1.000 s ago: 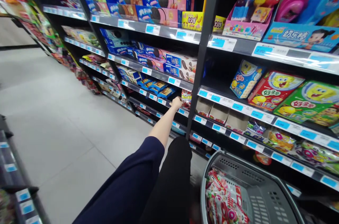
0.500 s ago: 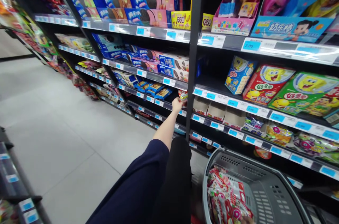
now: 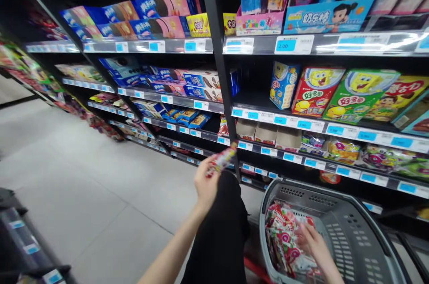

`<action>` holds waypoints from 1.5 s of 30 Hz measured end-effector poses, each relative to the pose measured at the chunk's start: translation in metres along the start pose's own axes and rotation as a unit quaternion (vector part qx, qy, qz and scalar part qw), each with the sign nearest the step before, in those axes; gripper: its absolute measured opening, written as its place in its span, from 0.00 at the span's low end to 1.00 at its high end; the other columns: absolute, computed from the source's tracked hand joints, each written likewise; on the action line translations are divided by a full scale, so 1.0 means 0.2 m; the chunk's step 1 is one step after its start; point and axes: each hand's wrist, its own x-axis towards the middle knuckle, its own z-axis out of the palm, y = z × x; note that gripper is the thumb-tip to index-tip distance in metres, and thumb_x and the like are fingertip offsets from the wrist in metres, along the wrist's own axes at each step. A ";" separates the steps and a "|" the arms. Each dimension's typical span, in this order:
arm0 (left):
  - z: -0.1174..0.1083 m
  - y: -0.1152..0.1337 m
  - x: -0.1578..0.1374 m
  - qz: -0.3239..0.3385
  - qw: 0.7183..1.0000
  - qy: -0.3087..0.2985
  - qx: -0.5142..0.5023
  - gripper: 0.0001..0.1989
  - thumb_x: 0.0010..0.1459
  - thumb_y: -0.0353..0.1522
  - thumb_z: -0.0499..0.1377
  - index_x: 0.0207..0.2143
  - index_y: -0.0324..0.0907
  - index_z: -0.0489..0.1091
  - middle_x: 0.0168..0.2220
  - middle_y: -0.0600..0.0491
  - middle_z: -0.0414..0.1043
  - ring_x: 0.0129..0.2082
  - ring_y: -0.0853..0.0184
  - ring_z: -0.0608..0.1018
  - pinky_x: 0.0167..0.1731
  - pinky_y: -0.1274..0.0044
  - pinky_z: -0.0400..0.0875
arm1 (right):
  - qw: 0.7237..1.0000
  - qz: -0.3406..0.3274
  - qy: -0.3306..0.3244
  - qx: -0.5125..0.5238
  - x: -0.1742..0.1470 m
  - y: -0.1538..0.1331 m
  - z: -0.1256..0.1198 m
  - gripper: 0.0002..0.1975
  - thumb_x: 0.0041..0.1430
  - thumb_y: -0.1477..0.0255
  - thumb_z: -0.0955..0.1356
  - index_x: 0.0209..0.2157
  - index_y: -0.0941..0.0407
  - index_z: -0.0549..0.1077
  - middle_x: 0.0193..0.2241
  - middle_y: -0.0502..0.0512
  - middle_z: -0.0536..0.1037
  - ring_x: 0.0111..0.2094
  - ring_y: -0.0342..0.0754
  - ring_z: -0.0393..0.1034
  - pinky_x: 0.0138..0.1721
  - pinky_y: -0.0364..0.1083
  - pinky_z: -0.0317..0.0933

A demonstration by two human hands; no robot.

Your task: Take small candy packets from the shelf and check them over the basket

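Note:
My left hand point(image 3: 205, 183) is closed round a small red and yellow snack packet point(image 3: 221, 160), held above my dark trouser leg and in front of the shelves. Over the grey shopping basket point(image 3: 355, 235), my right hand point(image 3: 313, 239) reaches in with its fingers stretched out, somewhat blurred. Beneath and beside those fingers lies a pile of red, white and green candy packets point(image 3: 284, 241). Whether the fingertips touch the packets, I cannot tell. Another red snack packet point(image 3: 223, 126) stands on the lower shelf by the black upright.
Black shelving point(image 3: 217, 47) with price tags runs across the view. Blue cookie boxes point(image 3: 161, 9) fill its left side, cartoon snack boxes point(image 3: 318, 89) its right. Open cardboard trays point(image 3: 268, 132) sit lower down. Grey floor point(image 3: 100, 203) stretches left, with another shelf edge point(image 3: 27, 230) near me.
My left hand has drawn back from the lower shelf toward me with the snack packet. My right hand has come further into view over the basket. The view has turned a little to the right.

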 end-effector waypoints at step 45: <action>0.56 -0.08 -0.56 -0.125 0.933 -0.307 -0.137 0.10 0.41 0.34 0.61 0.16 0.37 0.66 0.15 0.59 0.63 0.18 0.75 0.63 0.21 0.82 0.56 | 0.966 -0.257 -0.005 -0.039 -0.25 -0.22 -0.02 0.24 0.42 0.68 0.71 0.45 0.55 0.71 0.40 0.56 0.73 0.41 0.51 0.69 0.42 0.49 0.63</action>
